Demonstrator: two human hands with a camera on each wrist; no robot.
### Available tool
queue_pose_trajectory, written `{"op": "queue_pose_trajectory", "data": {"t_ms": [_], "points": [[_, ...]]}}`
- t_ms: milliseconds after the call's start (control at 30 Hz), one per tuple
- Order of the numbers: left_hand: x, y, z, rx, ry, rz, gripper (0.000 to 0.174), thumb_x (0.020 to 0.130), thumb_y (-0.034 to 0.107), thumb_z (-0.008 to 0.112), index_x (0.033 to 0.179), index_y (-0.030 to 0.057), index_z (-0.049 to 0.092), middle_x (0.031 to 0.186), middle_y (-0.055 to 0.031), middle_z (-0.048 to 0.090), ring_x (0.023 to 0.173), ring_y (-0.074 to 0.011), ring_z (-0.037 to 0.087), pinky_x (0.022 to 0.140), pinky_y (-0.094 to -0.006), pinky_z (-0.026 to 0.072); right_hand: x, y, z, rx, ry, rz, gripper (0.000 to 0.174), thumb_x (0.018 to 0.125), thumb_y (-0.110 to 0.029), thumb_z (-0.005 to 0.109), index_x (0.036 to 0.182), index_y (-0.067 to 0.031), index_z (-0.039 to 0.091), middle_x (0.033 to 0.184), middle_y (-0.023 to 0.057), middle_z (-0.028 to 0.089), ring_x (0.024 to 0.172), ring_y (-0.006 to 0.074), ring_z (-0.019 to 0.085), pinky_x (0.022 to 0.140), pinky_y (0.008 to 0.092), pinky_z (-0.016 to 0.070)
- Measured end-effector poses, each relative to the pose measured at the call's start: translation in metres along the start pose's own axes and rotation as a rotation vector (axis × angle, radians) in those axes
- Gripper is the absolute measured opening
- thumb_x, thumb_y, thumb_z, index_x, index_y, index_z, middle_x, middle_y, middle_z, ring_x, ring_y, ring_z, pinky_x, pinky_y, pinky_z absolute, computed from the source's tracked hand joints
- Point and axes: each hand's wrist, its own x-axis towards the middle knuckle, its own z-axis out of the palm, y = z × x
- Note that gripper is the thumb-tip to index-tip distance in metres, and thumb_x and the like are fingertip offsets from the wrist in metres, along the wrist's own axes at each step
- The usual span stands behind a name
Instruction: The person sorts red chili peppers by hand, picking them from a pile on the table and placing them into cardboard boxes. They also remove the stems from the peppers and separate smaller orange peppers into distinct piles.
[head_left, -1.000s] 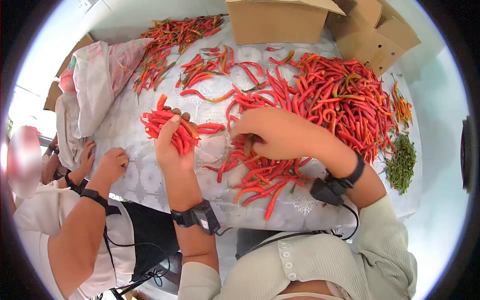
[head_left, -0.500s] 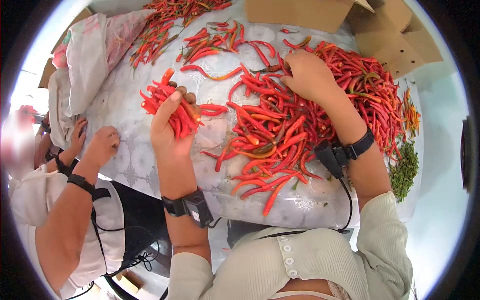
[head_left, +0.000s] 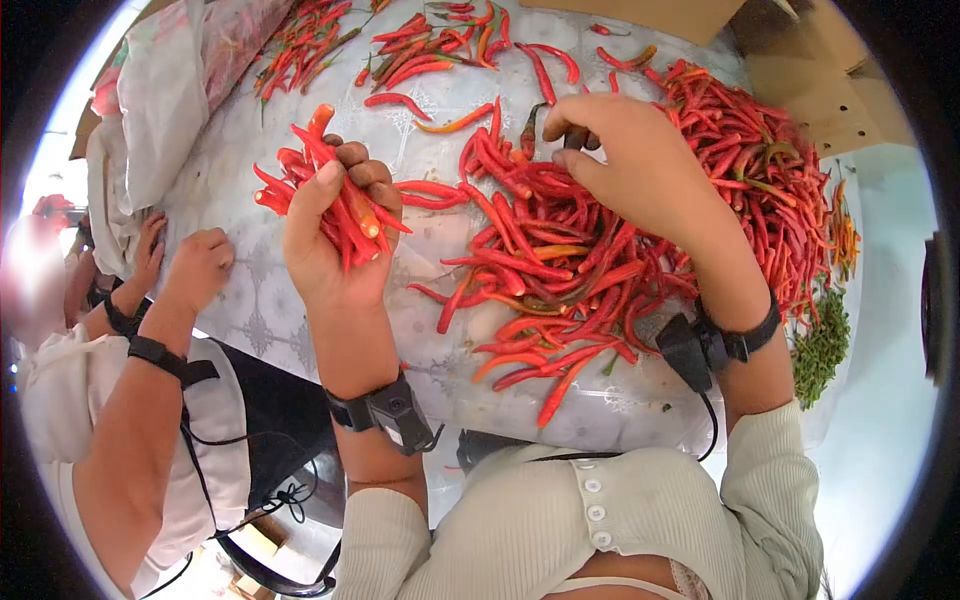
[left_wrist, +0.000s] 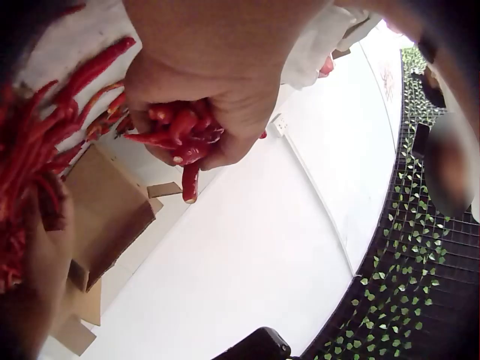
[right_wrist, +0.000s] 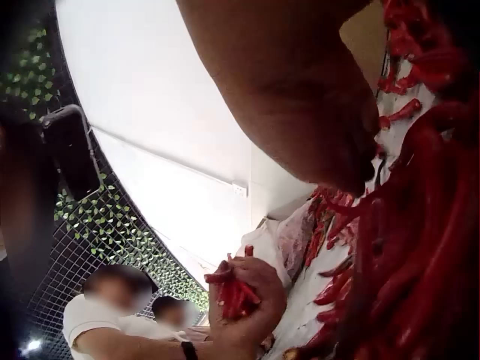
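My left hand (head_left: 345, 225) grips a bunch of red chili peppers (head_left: 345, 190), raised over the table with their ends sticking out between thumb and fingers. In the left wrist view the same bunch (left_wrist: 184, 131) is tucked in the palm. My right hand (head_left: 640, 165) hovers at the far left side of the big chili pile (head_left: 740, 170), its fingers bent. Close beside its fingertips is a dark green-brown chili (head_left: 529, 132); I cannot tell whether they pinch it. Looser red chilies (head_left: 560, 260) spread below that hand toward the table's near edge.
Small chili groups (head_left: 420, 60) lie at the back of the patterned tablecloth (head_left: 270, 290). Cardboard boxes (head_left: 800, 80) stand back right, with green stems (head_left: 820, 345) at the right edge. A pale sack (head_left: 165, 90) and another person's hand (head_left: 200, 265) are on the left.
My right hand has moved up and away from the near part of the pile, beside the dark chili, which has turned from lying crosswise to upright in view. The left hand still holds its bunch.
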Motion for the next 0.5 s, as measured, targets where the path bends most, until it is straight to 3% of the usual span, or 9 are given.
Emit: {"op": "queue_pose_trajectory", "data": {"t_ms": [33, 133, 267, 367, 500], "points": [[0.000, 0.000, 0.000, -0.006, -0.011, -0.006, 0.039, 0.082, 0.002, 0.057, 0.119, 0.0056, 0.047, 0.097, -0.0075, 0.055, 0.084, -0.0162, 0.056, 0.073, -0.0315, 0.0506, -0.001, -0.006, -0.001, -0.036, 0.064, -0.012, 0.018, 0.077, -0.011, 0.065, 0.091, -0.0028, 0.059, 0.080, 0.0134, 0.062, 0.075, 0.0279, 0.060, 0.069, 0.0362, 0.0468], [0.000, -0.001, 0.000, -0.075, -0.036, -0.047, 0.039, 0.081, 0.002, 0.057, 0.119, 0.0057, 0.047, 0.098, -0.0073, 0.054, 0.084, -0.0160, 0.056, 0.073, -0.0321, 0.0508, -0.006, -0.034, 0.000, -0.009, -0.071, -0.067, 0.021, 0.076, -0.018, 0.068, 0.087, -0.0026, 0.059, 0.080, 0.0127, 0.061, 0.074, 0.0296, 0.059, 0.068, 0.0394, 0.0464], [-0.001, -0.002, 0.004, -0.081, -0.034, -0.091, 0.037, 0.081, 0.002, 0.057, 0.117, 0.0053, 0.048, 0.097, -0.0068, 0.054, 0.084, -0.0162, 0.056, 0.073, -0.0324, 0.0510, -0.012, -0.047, 0.018, -0.230, -0.229, 0.005, 0.031, 0.071, -0.028, 0.071, 0.083, -0.0012, 0.060, 0.078, 0.0144, 0.059, 0.078, 0.0322, 0.059, 0.071, 0.0436, 0.0467], [-0.002, 0.000, 0.002, -0.045, -0.001, -0.092, 0.037, 0.080, 0.002, 0.058, 0.116, 0.0052, 0.048, 0.097, -0.0066, 0.055, 0.085, -0.0164, 0.055, 0.073, -0.0329, 0.0511, -0.010, -0.042, 0.014, -0.246, -0.306, 0.085, 0.027, 0.072, -0.024, 0.070, 0.083, -0.0011, 0.060, 0.078, 0.0150, 0.059, 0.079, 0.0330, 0.059, 0.071, 0.0433, 0.0467], [-0.002, -0.004, 0.002, 0.012, 0.005, -0.107, 0.038, 0.080, 0.002, 0.058, 0.117, 0.0053, 0.048, 0.097, -0.0058, 0.054, 0.084, -0.0156, 0.054, 0.073, -0.0319, 0.0502, -0.014, -0.031, 0.017, -0.224, -0.194, 0.054, 0.023, 0.071, -0.018, 0.067, 0.085, -0.0010, 0.060, 0.080, 0.0151, 0.060, 0.079, 0.0335, 0.059, 0.071, 0.0432, 0.0467]]}}
